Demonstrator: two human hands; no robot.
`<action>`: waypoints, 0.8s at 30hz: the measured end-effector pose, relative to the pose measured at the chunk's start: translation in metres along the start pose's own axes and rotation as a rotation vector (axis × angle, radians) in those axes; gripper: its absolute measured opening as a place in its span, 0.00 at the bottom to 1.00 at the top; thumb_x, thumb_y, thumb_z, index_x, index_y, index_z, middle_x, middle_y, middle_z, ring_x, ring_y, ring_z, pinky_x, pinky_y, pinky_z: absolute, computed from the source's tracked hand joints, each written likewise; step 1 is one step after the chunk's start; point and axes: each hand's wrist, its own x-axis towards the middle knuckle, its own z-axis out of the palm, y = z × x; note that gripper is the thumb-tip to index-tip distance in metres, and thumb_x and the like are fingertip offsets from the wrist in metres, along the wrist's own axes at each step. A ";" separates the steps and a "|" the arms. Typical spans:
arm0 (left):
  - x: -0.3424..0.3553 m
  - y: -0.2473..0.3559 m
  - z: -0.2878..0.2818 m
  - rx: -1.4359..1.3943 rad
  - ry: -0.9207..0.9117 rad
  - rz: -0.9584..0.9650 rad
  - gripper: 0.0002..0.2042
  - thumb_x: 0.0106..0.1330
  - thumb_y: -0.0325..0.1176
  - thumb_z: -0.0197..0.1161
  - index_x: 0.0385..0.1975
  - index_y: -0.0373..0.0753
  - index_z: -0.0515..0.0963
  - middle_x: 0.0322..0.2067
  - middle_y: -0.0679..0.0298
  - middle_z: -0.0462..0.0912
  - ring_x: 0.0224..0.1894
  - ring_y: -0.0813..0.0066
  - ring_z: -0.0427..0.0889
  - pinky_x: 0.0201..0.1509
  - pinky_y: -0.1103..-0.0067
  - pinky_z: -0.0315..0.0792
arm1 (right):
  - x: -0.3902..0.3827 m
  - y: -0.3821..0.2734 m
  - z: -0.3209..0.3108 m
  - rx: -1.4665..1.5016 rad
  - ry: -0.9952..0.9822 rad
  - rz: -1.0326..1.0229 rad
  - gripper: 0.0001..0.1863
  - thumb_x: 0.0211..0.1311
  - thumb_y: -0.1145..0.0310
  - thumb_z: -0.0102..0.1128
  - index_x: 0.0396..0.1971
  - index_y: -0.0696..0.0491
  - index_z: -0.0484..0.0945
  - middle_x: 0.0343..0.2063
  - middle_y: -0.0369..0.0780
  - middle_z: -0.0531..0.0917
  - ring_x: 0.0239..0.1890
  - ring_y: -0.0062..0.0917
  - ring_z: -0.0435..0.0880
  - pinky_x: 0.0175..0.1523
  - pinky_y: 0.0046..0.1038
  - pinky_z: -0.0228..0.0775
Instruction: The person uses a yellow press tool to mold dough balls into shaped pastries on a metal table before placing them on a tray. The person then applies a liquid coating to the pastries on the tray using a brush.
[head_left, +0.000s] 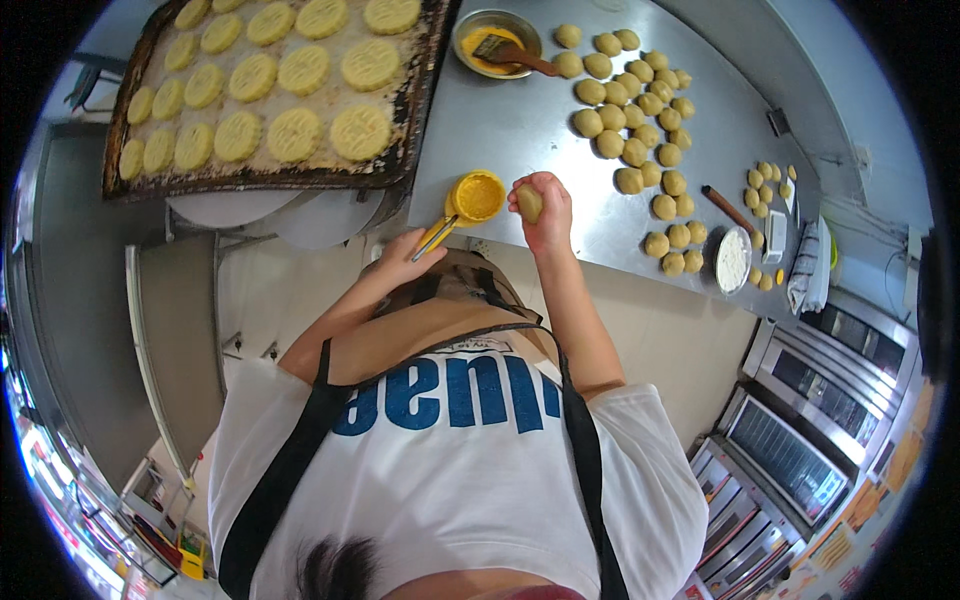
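My left hand (405, 260) is closed round the handle of a yellow round pastry mould (478, 196), whose hollow faces up at the near edge of the steel table. Just right of the mould, my right hand (550, 212) grips a dough ball (529, 203) between its fingers. The ball and the mould are apart. Farther right, several smooth dough balls (634, 151) lie grouped on the steel table (510, 130). At the far left, a dark-rimmed baking tray (270, 181) bears rows of flat round cakes (296, 134) with patterned tops.
Behind the mould stands a metal bowl (458, 42) of yellow liquid with a wooden-handled brush (525, 57) resting in it. At the right are a bowl of white powder (733, 262), a rolling pin (730, 207) and more dough balls. Steel ovens (790, 450) stand at the lower right.
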 end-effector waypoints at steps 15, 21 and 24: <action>0.007 -0.008 -0.002 -0.035 -0.078 0.012 0.24 0.58 0.52 0.62 0.42 0.36 0.75 0.37 0.47 0.81 0.42 0.45 0.79 0.43 0.61 0.72 | 0.018 0.050 0.032 -1.545 -0.313 -0.927 0.16 0.67 0.66 0.47 0.49 0.53 0.79 0.52 0.43 0.79 0.61 0.39 0.71 0.65 0.44 0.58; 0.013 -0.002 -0.010 -0.034 -0.072 0.132 0.25 0.60 0.52 0.63 0.43 0.34 0.74 0.37 0.43 0.80 0.41 0.47 0.80 0.43 0.65 0.72 | 0.055 0.023 0.053 -1.812 -0.514 -0.225 0.21 0.70 0.56 0.38 0.50 0.48 0.79 0.44 0.46 0.82 0.58 0.42 0.73 0.63 0.49 0.58; 0.017 0.010 -0.020 -0.098 -0.177 -0.019 0.27 0.60 0.51 0.64 0.49 0.34 0.72 0.37 0.47 0.81 0.41 0.49 0.80 0.44 0.68 0.73 | 0.044 0.037 0.054 -1.933 -0.396 -0.495 0.23 0.69 0.51 0.38 0.55 0.44 0.75 0.53 0.43 0.77 0.64 0.40 0.66 0.67 0.52 0.49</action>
